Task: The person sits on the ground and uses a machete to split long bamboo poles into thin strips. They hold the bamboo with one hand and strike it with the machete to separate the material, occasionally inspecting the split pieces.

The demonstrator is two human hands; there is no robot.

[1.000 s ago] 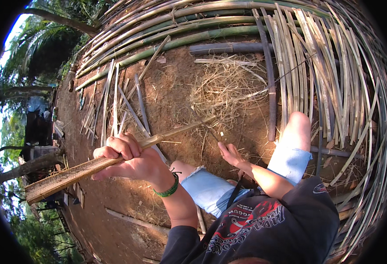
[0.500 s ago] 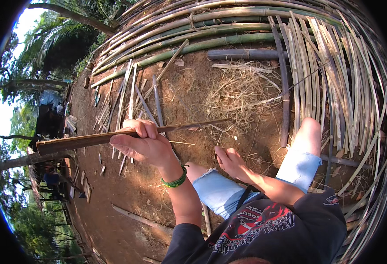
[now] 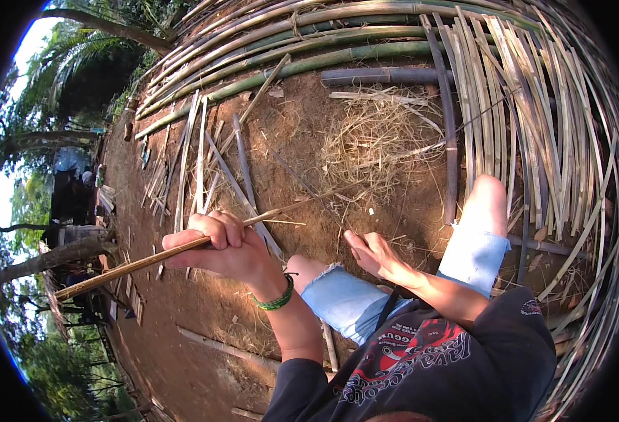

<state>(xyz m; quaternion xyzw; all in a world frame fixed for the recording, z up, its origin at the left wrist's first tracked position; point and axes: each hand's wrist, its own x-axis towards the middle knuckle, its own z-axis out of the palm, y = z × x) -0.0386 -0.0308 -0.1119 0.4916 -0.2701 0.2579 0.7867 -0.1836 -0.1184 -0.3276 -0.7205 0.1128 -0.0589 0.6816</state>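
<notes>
left hand (image 3: 221,246) fisted around a bamboo strip (image 3: 133,266), held off the dirt ground (image 3: 302,148), running from lower left up past the left knee (image 3: 309,271). green wristband (image 3: 276,298) on that wrist. right hand (image 3: 369,253) open, fingers spread, empty, between the knees. bamboo poles (image 3: 323,42) piled beyond.

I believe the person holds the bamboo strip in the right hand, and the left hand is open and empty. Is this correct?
Not quite. The head view shows the left hand gripping the bamboo strip, while the right hand is open and empty.
</notes>
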